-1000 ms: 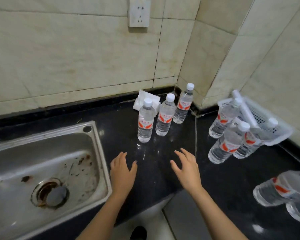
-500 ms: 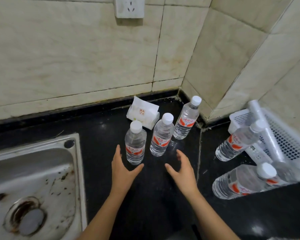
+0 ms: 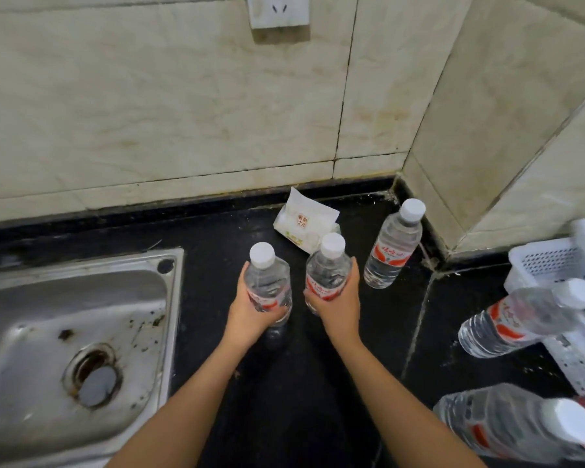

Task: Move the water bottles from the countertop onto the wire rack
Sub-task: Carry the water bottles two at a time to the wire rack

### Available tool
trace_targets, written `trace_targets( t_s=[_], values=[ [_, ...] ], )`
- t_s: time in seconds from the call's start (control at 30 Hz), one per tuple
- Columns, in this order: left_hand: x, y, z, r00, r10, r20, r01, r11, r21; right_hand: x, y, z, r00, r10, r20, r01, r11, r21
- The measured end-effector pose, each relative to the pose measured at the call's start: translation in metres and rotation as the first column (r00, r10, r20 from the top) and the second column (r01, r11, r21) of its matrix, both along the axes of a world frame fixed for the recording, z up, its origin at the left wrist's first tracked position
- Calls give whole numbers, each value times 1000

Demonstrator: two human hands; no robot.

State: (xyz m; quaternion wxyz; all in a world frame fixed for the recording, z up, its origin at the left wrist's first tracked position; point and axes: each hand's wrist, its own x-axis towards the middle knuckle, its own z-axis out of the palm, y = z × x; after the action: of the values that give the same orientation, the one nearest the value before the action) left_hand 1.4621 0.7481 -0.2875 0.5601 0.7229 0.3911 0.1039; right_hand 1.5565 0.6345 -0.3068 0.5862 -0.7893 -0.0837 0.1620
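Three clear water bottles with white caps and red labels stand upright on the black countertop (image 3: 284, 383). My left hand (image 3: 250, 315) grips the left bottle (image 3: 267, 282) around its lower half. My right hand (image 3: 338, 305) grips the middle bottle (image 3: 328, 268) the same way. The third bottle (image 3: 394, 244) stands free near the wall corner. At the right edge a white plastic mesh rack (image 3: 547, 261) carries two more bottles (image 3: 527, 319) (image 3: 520, 423) lying on their sides.
A steel sink (image 3: 65, 332) with a stained drain lies to the left. A white tissue pack (image 3: 304, 224) sits behind the bottles against the tiled wall. A wall socket (image 3: 277, 10) is above. Tiled walls meet in a corner at the right.
Both hands have moved forward and closed around the left and middle bottles. The camera has moved closer and looks further down.
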Motion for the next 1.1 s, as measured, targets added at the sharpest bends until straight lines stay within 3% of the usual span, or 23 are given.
trace_targets(
  t_s=[0.1,0.3,0.47,0.6,0.67,0.8,0.97,1.1],
  values=[
    [1,-5,-2,998,52,-37,-51,998,26,8,5,4,1000,-10,-14,10,1000,-23],
    [0,-14,-9,983,179,-46,-175,981,84,37,-19,3,964,258,-67,-264,958,-112],
    [-5,-21,-8,970,233,-69,-218,960,174,29,-34,7,925,361,-123,-369,928,-55],
    [-18,-19,-11,984,174,-25,-166,966,199,14,-48,14,885,427,-185,-433,901,8],
    [-22,-15,-14,994,112,17,-113,973,203,1,-51,12,908,369,-198,-367,929,48],
    [-18,5,-22,996,-67,59,60,992,112,-39,-41,-2,994,7,-112,3,996,94],
    [-22,24,-23,962,-260,84,263,964,-29,-62,-6,-2,938,-346,-26,346,938,25],
    [-30,24,-20,967,-256,17,255,966,31,-65,-7,5,927,-375,-27,370,922,-114]
  ],
)
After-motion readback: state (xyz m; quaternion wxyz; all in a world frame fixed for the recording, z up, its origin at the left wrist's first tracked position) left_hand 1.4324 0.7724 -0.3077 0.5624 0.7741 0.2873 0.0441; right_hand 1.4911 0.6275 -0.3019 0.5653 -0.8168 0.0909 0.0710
